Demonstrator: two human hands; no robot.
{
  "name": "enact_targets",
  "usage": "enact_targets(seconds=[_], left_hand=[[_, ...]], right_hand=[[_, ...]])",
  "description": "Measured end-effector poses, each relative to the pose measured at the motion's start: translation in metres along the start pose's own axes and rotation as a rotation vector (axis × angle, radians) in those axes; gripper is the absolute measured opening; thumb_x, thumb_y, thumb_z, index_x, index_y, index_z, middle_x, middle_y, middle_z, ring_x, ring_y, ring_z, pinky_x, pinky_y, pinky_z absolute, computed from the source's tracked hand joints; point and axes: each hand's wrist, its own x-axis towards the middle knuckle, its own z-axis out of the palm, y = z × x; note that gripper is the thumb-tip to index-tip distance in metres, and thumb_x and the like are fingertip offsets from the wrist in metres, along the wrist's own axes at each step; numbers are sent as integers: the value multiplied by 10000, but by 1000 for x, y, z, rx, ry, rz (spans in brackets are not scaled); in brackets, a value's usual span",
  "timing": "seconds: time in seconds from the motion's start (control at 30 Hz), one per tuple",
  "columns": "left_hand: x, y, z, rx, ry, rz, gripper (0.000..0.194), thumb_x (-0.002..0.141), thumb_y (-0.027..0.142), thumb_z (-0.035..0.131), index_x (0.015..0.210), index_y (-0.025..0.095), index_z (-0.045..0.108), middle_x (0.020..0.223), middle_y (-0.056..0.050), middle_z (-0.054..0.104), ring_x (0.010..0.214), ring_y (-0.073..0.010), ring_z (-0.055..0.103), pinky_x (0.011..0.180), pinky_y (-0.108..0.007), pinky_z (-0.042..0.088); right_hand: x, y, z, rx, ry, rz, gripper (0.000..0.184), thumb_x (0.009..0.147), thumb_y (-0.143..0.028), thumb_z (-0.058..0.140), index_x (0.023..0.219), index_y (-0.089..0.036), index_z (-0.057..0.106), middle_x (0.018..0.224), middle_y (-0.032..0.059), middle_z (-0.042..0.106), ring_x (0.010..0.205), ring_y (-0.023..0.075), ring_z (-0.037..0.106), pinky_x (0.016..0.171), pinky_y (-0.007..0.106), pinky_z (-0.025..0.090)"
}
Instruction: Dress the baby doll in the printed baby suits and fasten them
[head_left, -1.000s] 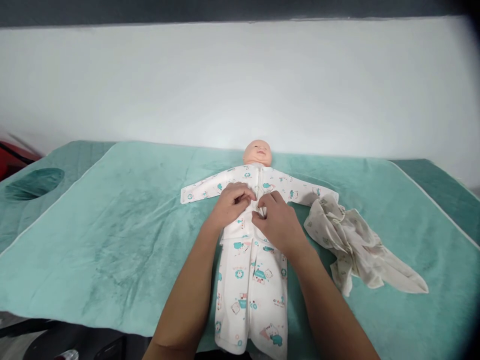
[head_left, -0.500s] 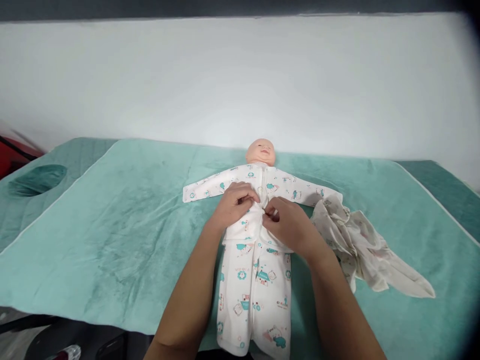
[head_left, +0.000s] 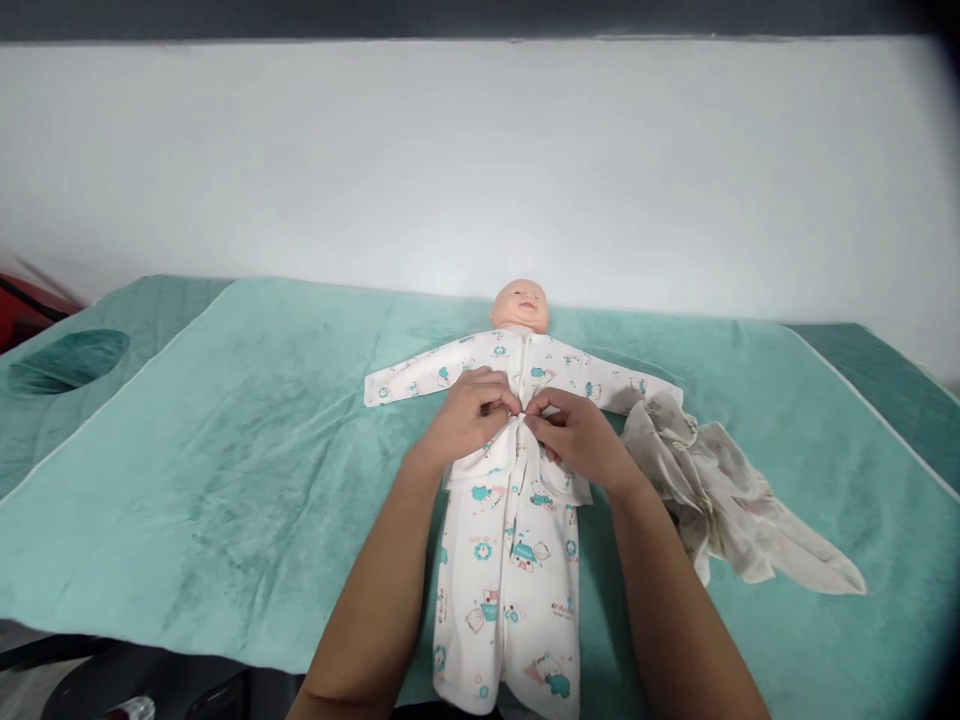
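Note:
A baby doll (head_left: 520, 304) lies on its back in a white printed jacket (head_left: 469, 350) and matching trousers (head_left: 536, 590). Both sleeves are spread out sideways. My left hand (head_left: 474, 412) pinches the jacket's front edge at the middle of the chest. Against it, fingertips nearly touching, my right hand (head_left: 574, 432) pinches the other side of the front opening. The cloth is drawn up slightly between them, and any fastener there is hidden by my fingers. Below my hands the jacket's lower flaps hang a little apart over the trousers.
A crumpled off-white garment (head_left: 731, 495) lies right of the doll, touching its sleeve end. The green cover (head_left: 225, 450) spreads over the bed, with a hole (head_left: 69, 362) at the far left. A white wall (head_left: 480, 160) stands behind. Dark items (head_left: 150, 685) sit below the front edge.
My right hand has shifted slightly and its fingertips have come up against those of my left. The jacket's lower front flaps have parted more. The left hand has hardly moved.

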Motion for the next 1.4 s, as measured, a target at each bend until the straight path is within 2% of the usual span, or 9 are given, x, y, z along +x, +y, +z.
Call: enact_targets(seconds=[0.2,0.37,0.47,0.6,0.77,0.9,1.1,1.3,1.4], left_hand=[[1,1,2,3,6,-19,263,750,27,486,716,197,684,683,18,561,738,-142,497,746,-312,374],[3,3,7,-8,53,-50,246,750,35,487,663,190,658,672,11,589,732,-148,504,711,-309,376],[3,4,7,-29,60,-57,245,744,35,491,661,191,660,673,9,591,738,-149,510,703,-306,383],[2,4,5,-61,64,-83,250,736,34,491,678,195,673,696,7,595,752,-149,526,706,-303,397],[2,5,6,-51,109,-140,220,768,78,502,693,199,670,699,5,585,741,-155,540,721,-311,409],[3,5,7,-38,125,-129,212,774,84,496,672,196,645,699,6,583,751,-155,547,739,-313,410],[4,6,5,-86,98,-142,212,764,82,491,647,194,629,681,6,573,749,-160,541,734,-317,404],[3,8,4,-117,94,-171,215,778,93,490,650,193,630,686,9,569,753,-156,545,740,-314,407],[2,8,5,-74,115,-171,209,782,102,498,663,195,642,698,4,576,760,-159,546,740,-316,411]], right_hand=[[0,-2,2,-116,36,-64,79,850,-287,544,809,-221,561,561,-64,507,429,96,467,462,232,362],[4,3,6,-323,129,-190,61,842,-236,523,803,-219,567,748,-12,580,591,123,524,558,250,396],[5,4,9,-370,157,-228,82,843,-218,513,792,-217,577,810,5,592,678,138,541,606,255,410],[5,3,10,-352,195,-224,90,850,-233,526,798,-217,598,823,13,610,690,142,548,623,262,424],[4,1,5,-37,92,-21,125,863,-350,562,852,-230,596,582,-52,523,426,100,437,432,237,331],[4,2,3,77,70,11,149,840,-377,605,850,-228,601,509,-81,461,371,80,379,388,223,276],[4,4,6,-41,105,-61,112,870,-335,564,838,-232,592,596,-56,521,418,82,414,429,230,306],[6,4,8,-266,158,-198,104,879,-275,527,846,-222,610,835,11,623,609,121,522,544,247,375],[6,5,9,-278,191,-219,104,879,-286,534,837,-223,605,854,16,626,666,136,544,582,256,393]])
